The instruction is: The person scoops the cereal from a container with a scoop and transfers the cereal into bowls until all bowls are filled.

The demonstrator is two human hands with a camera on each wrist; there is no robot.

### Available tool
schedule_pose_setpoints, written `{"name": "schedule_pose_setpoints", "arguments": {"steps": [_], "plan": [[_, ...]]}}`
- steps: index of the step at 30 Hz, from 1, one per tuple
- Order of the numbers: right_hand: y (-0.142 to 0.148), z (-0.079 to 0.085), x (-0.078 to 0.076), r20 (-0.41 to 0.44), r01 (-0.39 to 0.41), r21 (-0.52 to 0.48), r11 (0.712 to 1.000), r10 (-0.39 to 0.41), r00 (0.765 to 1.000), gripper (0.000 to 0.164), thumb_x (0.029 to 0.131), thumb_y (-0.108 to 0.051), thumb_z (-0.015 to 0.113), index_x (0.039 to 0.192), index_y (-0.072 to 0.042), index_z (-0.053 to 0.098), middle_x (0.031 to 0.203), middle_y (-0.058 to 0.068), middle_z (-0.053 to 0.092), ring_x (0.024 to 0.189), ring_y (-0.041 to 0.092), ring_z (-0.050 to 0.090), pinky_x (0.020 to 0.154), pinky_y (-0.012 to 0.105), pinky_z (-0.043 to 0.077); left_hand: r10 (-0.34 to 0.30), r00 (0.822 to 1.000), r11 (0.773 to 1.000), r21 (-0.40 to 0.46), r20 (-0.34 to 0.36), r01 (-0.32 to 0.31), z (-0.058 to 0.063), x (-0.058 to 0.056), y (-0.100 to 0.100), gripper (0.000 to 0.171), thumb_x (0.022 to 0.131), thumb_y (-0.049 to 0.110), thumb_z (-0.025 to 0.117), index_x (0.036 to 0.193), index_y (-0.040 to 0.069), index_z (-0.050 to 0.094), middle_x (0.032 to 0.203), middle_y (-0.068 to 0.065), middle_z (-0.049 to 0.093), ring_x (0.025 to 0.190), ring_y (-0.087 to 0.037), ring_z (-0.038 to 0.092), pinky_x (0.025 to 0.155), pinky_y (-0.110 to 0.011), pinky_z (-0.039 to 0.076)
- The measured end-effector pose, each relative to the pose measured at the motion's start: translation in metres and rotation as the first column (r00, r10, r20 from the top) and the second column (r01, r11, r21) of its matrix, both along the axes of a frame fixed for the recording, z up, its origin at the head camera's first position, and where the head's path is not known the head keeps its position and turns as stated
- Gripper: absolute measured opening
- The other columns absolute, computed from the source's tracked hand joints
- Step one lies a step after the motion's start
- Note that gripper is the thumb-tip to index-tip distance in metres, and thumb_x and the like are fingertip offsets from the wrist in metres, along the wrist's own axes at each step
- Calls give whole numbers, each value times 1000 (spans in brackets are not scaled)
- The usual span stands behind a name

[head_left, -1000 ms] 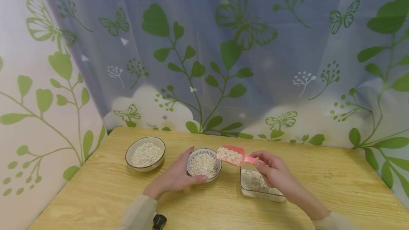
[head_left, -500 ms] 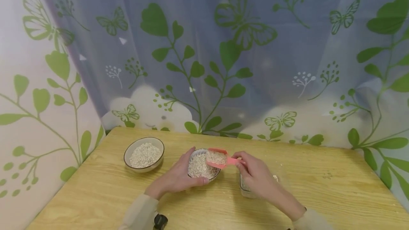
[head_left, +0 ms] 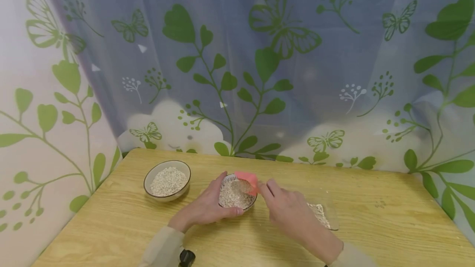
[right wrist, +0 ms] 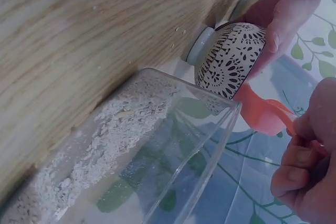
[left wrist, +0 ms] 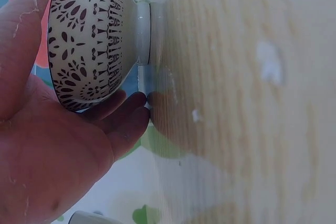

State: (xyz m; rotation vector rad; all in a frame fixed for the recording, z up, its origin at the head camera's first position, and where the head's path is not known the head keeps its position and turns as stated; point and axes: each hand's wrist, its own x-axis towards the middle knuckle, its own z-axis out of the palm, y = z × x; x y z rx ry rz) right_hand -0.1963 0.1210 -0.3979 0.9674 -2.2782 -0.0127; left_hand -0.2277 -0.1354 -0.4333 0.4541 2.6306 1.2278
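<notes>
In the head view my left hand [head_left: 205, 206] holds a small patterned bowl [left wrist: 86, 43], thumb over its near rim and fingers round the far side. Oat flakes [head_left: 233, 197] fill much of it. My right hand [head_left: 289, 213] grips the handle of a pink scoop [head_left: 249, 178], which is tipped over the bowl's right side with its mouth toward the oats. Behind my right hand stands a clear rectangular container [right wrist: 233, 107] with more oats [right wrist: 121, 121] inside; in the head view the hand hides most of it.
A larger cream bowl [head_left: 175, 196] with a dark rim, holding oats, sits at the left of the wooden table [head_left: 111, 226]. A few stray flakes lie on the tabletop. A printed curtain [head_left: 230, 52] hangs right behind the table.
My right hand has moved left with the loaded scoop, from above the container to over the patterned bowl, and tilted it there. My left hand keeps hold of the bowl.
</notes>
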Motion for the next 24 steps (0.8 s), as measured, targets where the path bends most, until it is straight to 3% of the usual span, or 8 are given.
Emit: {"name": "schedule_pose_setpoints", "arguments": {"steps": [5, 8, 12, 17, 24], "plan": [[0, 0, 2, -95, 11, 43, 999, -7, 995, 45, 69, 4, 66, 111, -10, 60, 77, -3, 42, 50, 2, 20, 43, 14, 8, -1, 1000, 1000, 1, -1, 1, 0, 0, 0, 123, 79, 59, 81, 166, 11, 8, 166, -23, 27, 150, -42, 34, 119, -66, 31], [0, 0, 2, -103, 9, 46, 999, -4, 995, 42, 74, 3, 61, 114, -9, 59, 76, -2, 40, 49, 3, 23, 43, 14, 9, -1, 1000, 1000, 1, 3, 1, -1, 0, 0, 123, 79, 59, 80, 166, 12, 8, 166, -22, 26, 150, -42, 34, 119, -66, 31], [1, 0, 2, -100, 16, 59, 998, -10, 995, 36, 88, 0, 42, 118, -9, 59, 76, -2, 40, 49, 5, 25, 42, 16, 12, 0, 1000, 1000, -3, 4, 0, -2, 0, 0, 123, 79, 59, 80, 166, 13, 8, 166, -23, 26, 149, -43, 35, 118, -67, 32], [3, -2, 0, -115, 13, 61, 998, -6, 993, 50, 98, -3, 15, 119, -9, 60, 75, -2, 40, 49, 6, 26, 42, 16, 12, 2, 1000, 1000, -7, 2, -2, -1, 0, 1, 122, 79, 59, 80, 166, 13, 8, 166, -24, 25, 150, -45, 33, 118, -69, 31], [4, -3, -1, -150, 5, 71, 997, 6, 989, 51, 106, -6, 9, 115, -9, 59, 74, -2, 38, 50, 5, 23, 43, 16, 11, 4, 1000, 1000, 1, 10, -4, -1, 0, 1, 123, 78, 59, 81, 166, 14, 7, 167, -24, 23, 151, -46, 31, 119, -69, 29]]}}
